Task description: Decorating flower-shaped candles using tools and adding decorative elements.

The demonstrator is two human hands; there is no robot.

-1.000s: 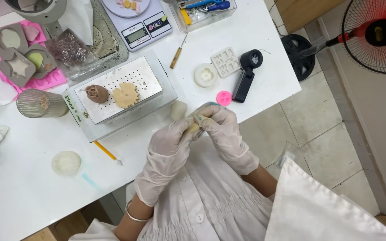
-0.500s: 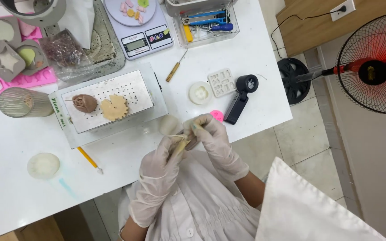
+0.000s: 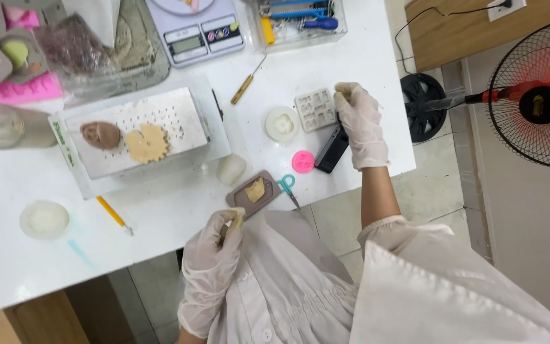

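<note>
My left hand, in a white glove, is at the table's front edge and pinches a small piece of tan clay. Just beyond it lies a grey-brown mould with a tan clay piece on it, and teal scissors beside that. My right hand, also gloved, reaches far right over the round head of a black device, fingers curled on it. A white square mould lies just left of that hand.
A perforated metal box carries a brown clay rose and a tan flower cut-out. Nearby are a pink disc, round white mould, white lump, scale, tool box, yellow tool. A fan stands right.
My hands have parted. The right hand left the clay and went up right to the black device. The mould and scissors now lie on the table, and the left hand dropped toward my lap.
</note>
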